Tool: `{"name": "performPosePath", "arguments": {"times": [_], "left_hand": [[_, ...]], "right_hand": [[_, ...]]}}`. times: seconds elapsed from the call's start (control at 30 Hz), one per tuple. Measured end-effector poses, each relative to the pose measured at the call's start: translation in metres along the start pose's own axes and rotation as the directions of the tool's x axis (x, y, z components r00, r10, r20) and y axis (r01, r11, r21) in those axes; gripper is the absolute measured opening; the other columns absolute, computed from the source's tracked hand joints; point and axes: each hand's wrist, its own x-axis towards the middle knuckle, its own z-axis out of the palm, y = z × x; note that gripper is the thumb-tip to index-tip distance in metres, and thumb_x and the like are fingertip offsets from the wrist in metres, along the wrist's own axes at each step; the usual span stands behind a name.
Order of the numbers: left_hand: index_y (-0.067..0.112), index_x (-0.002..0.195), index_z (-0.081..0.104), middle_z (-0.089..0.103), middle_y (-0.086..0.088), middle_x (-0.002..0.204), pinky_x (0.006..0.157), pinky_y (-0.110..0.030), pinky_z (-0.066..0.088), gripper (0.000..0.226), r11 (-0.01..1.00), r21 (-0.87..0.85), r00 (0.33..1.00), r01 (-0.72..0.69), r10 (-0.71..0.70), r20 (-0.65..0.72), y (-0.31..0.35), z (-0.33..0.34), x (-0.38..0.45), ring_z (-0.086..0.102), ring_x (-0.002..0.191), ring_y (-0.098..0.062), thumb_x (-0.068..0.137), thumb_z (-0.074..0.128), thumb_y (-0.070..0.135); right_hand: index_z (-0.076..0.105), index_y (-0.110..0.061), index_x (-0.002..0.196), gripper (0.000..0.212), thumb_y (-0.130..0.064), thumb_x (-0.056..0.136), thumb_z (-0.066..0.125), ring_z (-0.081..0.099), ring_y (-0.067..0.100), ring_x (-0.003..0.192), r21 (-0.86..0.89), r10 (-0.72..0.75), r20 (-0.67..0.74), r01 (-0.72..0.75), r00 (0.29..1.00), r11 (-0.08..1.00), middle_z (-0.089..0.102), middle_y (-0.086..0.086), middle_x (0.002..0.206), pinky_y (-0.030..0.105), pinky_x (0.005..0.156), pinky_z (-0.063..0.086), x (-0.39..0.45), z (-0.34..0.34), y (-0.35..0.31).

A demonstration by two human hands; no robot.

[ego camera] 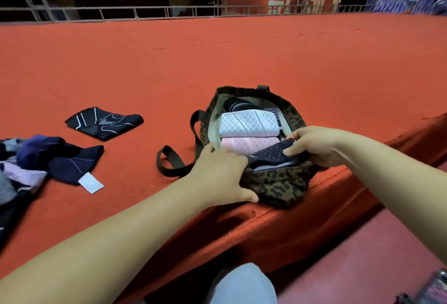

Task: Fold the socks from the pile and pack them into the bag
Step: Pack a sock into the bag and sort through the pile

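A leopard-print bag [275,186] lies open near the front edge of the red platform. Inside it are a folded white patterned sock [249,123], a folded pink sock [242,144], a dark striped one [238,104] at the back and a dark patterned sock [271,154] at the front. My right hand [314,146] pinches the dark patterned sock inside the bag. My left hand [222,173] grips the bag's near-left rim, fingers inside the opening and thumb on the outside. A folded black sock with white lines [104,123] lies to the left. The sock pile [36,161] sits at the far left.
The red carpeted platform [242,56] stretches far back to a metal railing [145,10] with banners behind it. The bag's dark strap [169,161] loops on the carpet left of the bag. The platform's front edge drops to a red floor [362,262] at the lower right.
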Motion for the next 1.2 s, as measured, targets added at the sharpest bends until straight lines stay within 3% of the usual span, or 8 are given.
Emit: {"name": "performPosePath", "arguments": {"times": [0.17,0.5,0.63,0.73,0.83,0.93,1.1,1.2], "left_hand": [[0.018,0.082,0.059,0.06,0.004,0.08,0.084,-0.037,0.043,0.024,0.948,0.075,0.929,-0.309,0.318,-0.189,-0.008,0.01,-0.002,0.058,0.084,-0.024,0.078,0.068,0.039],[0.01,0.069,0.057,0.061,-0.001,0.089,0.07,-0.032,0.041,0.026,0.81,-0.109,0.757,-0.576,0.479,-0.444,-0.026,-0.01,-0.013,0.052,0.081,-0.019,0.081,0.066,0.031],[0.019,0.081,0.053,0.064,-0.002,0.118,0.083,-0.028,0.041,0.019,0.796,-0.171,0.793,-0.581,0.508,-0.335,-0.023,-0.014,-0.013,0.058,0.104,-0.018,0.084,0.057,0.038],[0.021,0.086,0.049,0.062,0.006,0.081,0.068,-0.031,0.037,0.019,0.871,-0.158,0.886,-0.464,0.459,-0.074,-0.021,-0.007,-0.003,0.059,0.081,-0.023,0.087,0.058,0.038],[0.03,0.091,0.045,0.055,0.012,0.075,0.066,-0.029,0.033,0.029,0.899,-0.204,0.922,-0.387,0.381,-0.07,-0.029,-0.008,0.001,0.051,0.072,-0.015,0.079,0.064,0.05],[0.036,0.109,0.053,0.06,0.018,0.099,0.105,-0.031,0.025,0.046,0.907,-0.132,0.917,-0.4,0.394,-0.066,-0.041,-0.004,0.002,0.051,0.1,-0.005,0.072,0.065,0.06],[0.033,0.106,0.063,0.051,0.019,0.116,0.112,-0.061,-0.011,0.027,0.939,-0.204,0.959,-0.276,0.282,0.002,-0.045,0.007,-0.001,0.025,0.131,-0.002,0.084,0.062,0.05],[0.027,0.089,0.061,0.043,0.015,0.141,0.112,-0.063,-0.005,0.016,0.927,-0.209,0.95,-0.312,0.296,-0.102,-0.046,0.006,-0.002,0.028,0.136,-0.006,0.087,0.061,0.043]], "right_hand": [[0.054,-0.008,0.107,0.042,-0.015,0.074,0.079,0.056,0.028,0.092,-0.399,-0.175,-0.301,0.042,0.937,0.916,0.059,0.01,0.097,0.034,0.078,0.044,0.011,0.011,0.014],[0.065,-0.007,0.098,0.042,-0.035,0.072,0.08,0.061,0.029,0.094,-0.648,-0.029,-0.12,-0.057,0.992,0.76,0.063,0.008,0.101,0.031,0.075,0.046,0.003,0.008,-0.01],[0.061,-0.006,0.114,0.057,-0.043,0.075,0.076,0.053,0.025,0.104,-0.686,-0.032,-0.058,-0.016,0.998,0.727,0.055,0.003,0.109,0.034,0.084,0.041,0.0,0.012,-0.006],[0.06,-0.017,0.089,0.04,-0.052,0.076,0.071,0.056,0.017,0.072,-0.792,-0.017,-0.012,0.001,1.0,0.611,0.06,-0.002,0.084,0.026,0.062,0.047,-0.006,0.006,-0.007],[0.053,-0.013,0.072,0.039,-0.049,0.082,0.064,0.044,0.017,0.054,-0.609,-0.185,-0.103,0.085,0.977,0.788,0.05,-0.001,0.059,0.024,0.05,0.033,-0.005,-0.015,-0.008],[0.045,-0.013,0.076,0.043,-0.054,0.085,0.057,0.045,0.021,0.056,-0.375,-0.257,-0.501,0.061,0.826,0.925,0.047,0.006,0.067,0.028,0.054,0.033,0.007,-0.026,0.003],[0.066,-0.011,0.088,0.019,-0.03,0.09,0.063,0.064,0.024,0.074,0.057,-0.073,-0.364,0.101,0.928,0.993,0.068,0.012,0.089,0.033,0.07,0.053,0.023,-0.008,0.018],[0.062,-0.008,0.078,0.023,-0.025,0.092,0.057,0.056,0.02,0.067,0.007,-0.258,-0.575,0.32,0.776,0.947,0.063,0.009,0.077,0.029,0.058,0.041,0.026,-0.014,-0.002]]}}
